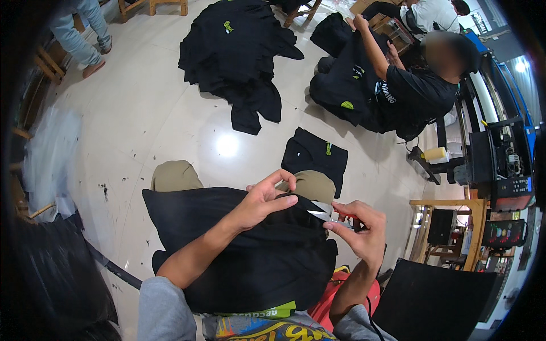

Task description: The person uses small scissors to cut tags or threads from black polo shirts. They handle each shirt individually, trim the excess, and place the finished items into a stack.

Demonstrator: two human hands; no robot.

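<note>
A black cloth garment [256,255] is spread over my lap and knees. My left hand [262,198] is at its far edge, gripping the fabric, with the thumb and index finger apart above it. Part of that grip is hidden. In my right hand [362,221] is a pair of scissors [320,210] with red on the handles. Their metal blades are spread and point left at the raised cloth edge, close to my left thumb. Whether the blades touch the cloth is hard to tell.
Just beyond my right knee lies a folded black shirt [315,153]. Farther off is a pile of black shirts [234,55] on the tiled floor [128,128]. A seated person [409,91] handles black garments at right, near a large-format printer [490,128]. A red bag [371,294] sits by my right arm.
</note>
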